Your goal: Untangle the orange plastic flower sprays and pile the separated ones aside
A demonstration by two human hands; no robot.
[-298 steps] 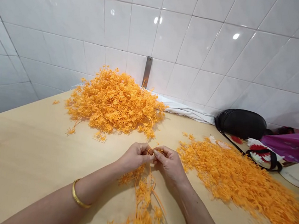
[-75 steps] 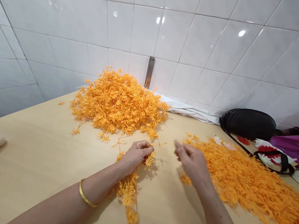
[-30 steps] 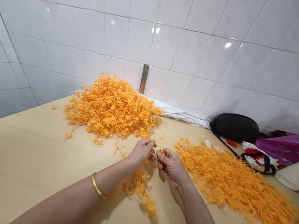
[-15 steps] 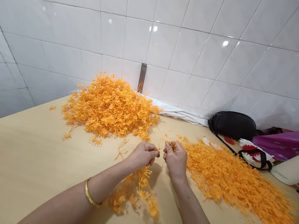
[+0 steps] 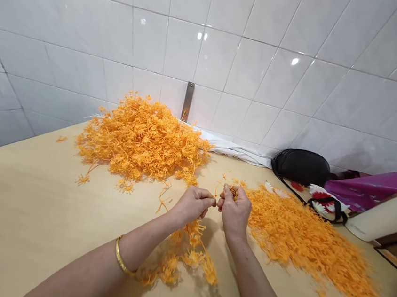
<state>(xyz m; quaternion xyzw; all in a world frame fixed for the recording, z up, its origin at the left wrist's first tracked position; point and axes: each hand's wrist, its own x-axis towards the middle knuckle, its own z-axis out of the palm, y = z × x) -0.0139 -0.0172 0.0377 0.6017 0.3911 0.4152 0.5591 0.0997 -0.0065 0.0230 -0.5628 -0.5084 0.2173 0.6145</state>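
My left hand (image 5: 196, 203) pinches the thin stem of an orange plastic flower sprig (image 5: 192, 256); its branches with spiky heads hang below the wrist. Fingertips of both hands nearly meet over the table. My right hand (image 5: 235, 211) is closed, with small orange plastic pieces (image 5: 233, 193) showing between its thumb and fingers. Behind my left hand rises a large heap of orange sprigs (image 5: 146, 138). To the right of my right hand spreads a long, flat pile of loose orange pieces (image 5: 303, 235).
Along the tiled wall (image 5: 215, 56) lies a white cloth (image 5: 234, 148). At the right are a black bag (image 5: 301, 165) with a strap, red and white flower heads (image 5: 322, 199), a purple plastic sheet (image 5: 371, 188) and a cream bottle (image 5: 382, 219). A metal strip (image 5: 188, 101) is fixed to the wall.
My hands have come closer, the left shifting right until its fingertips almost touch the right's. The hanging sprig has swung slightly to the right. The whole view has turned a little.
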